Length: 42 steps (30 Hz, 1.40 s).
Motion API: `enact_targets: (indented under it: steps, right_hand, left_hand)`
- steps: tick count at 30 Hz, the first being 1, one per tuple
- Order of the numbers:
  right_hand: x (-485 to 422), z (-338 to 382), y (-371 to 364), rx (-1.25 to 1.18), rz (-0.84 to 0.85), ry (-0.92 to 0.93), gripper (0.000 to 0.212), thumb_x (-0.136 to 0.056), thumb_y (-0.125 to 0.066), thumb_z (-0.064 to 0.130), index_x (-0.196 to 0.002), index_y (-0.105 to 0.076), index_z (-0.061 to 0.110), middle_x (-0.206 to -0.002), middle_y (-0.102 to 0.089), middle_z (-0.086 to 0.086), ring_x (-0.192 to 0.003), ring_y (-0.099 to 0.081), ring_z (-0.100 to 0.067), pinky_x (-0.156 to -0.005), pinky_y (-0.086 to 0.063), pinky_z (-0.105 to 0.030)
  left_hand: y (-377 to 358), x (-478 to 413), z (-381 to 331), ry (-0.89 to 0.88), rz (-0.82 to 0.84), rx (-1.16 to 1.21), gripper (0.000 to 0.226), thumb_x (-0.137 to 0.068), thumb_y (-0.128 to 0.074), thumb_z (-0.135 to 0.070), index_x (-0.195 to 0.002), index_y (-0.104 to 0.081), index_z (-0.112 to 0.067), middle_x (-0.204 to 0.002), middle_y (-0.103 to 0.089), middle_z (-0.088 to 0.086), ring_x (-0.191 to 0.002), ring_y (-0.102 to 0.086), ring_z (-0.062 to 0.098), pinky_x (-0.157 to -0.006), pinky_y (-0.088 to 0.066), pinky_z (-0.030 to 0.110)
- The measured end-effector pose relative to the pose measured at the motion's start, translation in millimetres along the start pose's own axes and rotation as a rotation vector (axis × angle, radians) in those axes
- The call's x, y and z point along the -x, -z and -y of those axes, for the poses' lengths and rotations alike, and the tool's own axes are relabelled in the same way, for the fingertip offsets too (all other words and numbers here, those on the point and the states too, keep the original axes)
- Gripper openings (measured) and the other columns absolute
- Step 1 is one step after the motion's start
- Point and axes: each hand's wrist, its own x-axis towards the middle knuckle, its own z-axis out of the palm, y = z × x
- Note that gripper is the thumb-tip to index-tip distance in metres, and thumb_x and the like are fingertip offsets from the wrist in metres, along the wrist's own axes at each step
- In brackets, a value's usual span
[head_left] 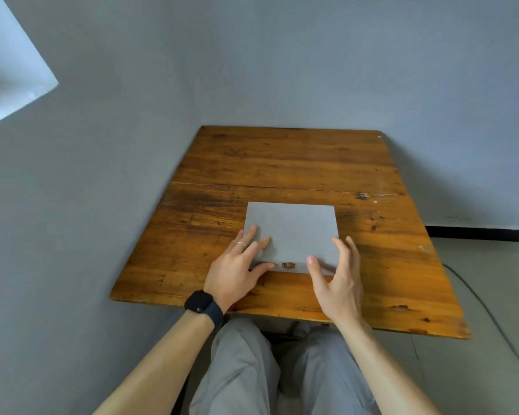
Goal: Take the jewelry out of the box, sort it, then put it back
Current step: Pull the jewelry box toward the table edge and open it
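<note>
Left hand [237, 271] and right hand [339, 280], fingers relaxed and empty, flank the closed box [294, 229] on the bench [282, 163], its clasp [288, 265] at 6 o'clock between both thumbs, nearer the left.

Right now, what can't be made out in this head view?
Jewelry: not seen in the head view; the shut grey box hides it.
Clasp: too small to tell whether it is latched.
Box's near left corner: covered by the left hand.
Right hand: whether it touches the box is unclear; its own fingers hide the contact.
</note>
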Motion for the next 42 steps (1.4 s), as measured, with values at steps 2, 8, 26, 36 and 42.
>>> enact_targets:
  steps: [2,8,26,36,42]
  right_hand:
    - [2.7,-0.6,3.8,-0.031,0.052,-0.067,0.082,-0.085,-0.047,0.071,-0.152,-0.022,0.032,-0.158,-0.032,-0.002,-0.138,-0.041,-0.019,-0.096,-0.048,-0.032]
    - [1.6,-0.4,2.6,-0.084,0.125,-0.092,0.082,-0.083,-0.03,0.083,-0.15,-0.022,0.038,-0.148,-0.047,0.003,-0.128,-0.052,-0.016,-0.094,-0.048,-0.028]
    - [-55.9,1.4,-19.1,0.495,0.212,-0.04,0.086,-0.092,0.002,0.07,-0.16,-0.01,0.019,-0.164,-0.023,0.004,-0.15,-0.022,-0.015,-0.118,-0.021,-0.037]
    - [-74.6,-0.3,-38.0,0.504,0.178,-0.035,0.082,-0.096,-0.005,0.066,-0.159,-0.015,0.014,-0.161,-0.031,-0.001,-0.149,-0.027,-0.014,-0.121,-0.02,-0.036]
    - [-74.6,-0.8,-40.4,0.485,0.177,-0.056,0.081,-0.097,-0.003,0.065,-0.159,-0.012,0.014,-0.161,-0.03,-0.001,-0.149,-0.026,-0.014,-0.121,-0.011,-0.033]
  left_hand:
    - [6.9,-0.9,1.2,-0.032,0.021,-0.094,0.056,-0.093,-0.056,-0.057,-0.142,-0.053,-0.031,-0.158,-0.038,0.0,-0.144,-0.037,0.026,-0.096,-0.054,0.045]
    - [35.8,-16.1,5.9,-0.148,-0.045,-0.23,0.049,-0.097,-0.049,-0.058,-0.134,-0.059,-0.028,-0.143,-0.057,0.0,-0.127,-0.059,0.024,-0.083,-0.059,0.04]
    - [83.9,-168.8,20.5,0.249,-0.188,0.393,0.048,-0.098,-0.062,-0.036,-0.143,-0.051,-0.022,-0.133,-0.064,0.01,-0.121,-0.061,0.024,-0.096,-0.052,0.032]
    - [59.9,-221.3,40.4,0.293,-0.286,0.4,0.039,-0.098,-0.058,-0.043,-0.129,-0.065,-0.021,-0.12,-0.07,-0.001,-0.112,-0.064,0.015,-0.091,-0.048,0.026]
    - [55.6,-233.2,40.7,0.327,-0.315,0.452,0.04,-0.095,-0.063,-0.042,-0.127,-0.067,-0.018,-0.121,-0.07,0.0,-0.114,-0.061,0.012,-0.091,-0.045,0.024]
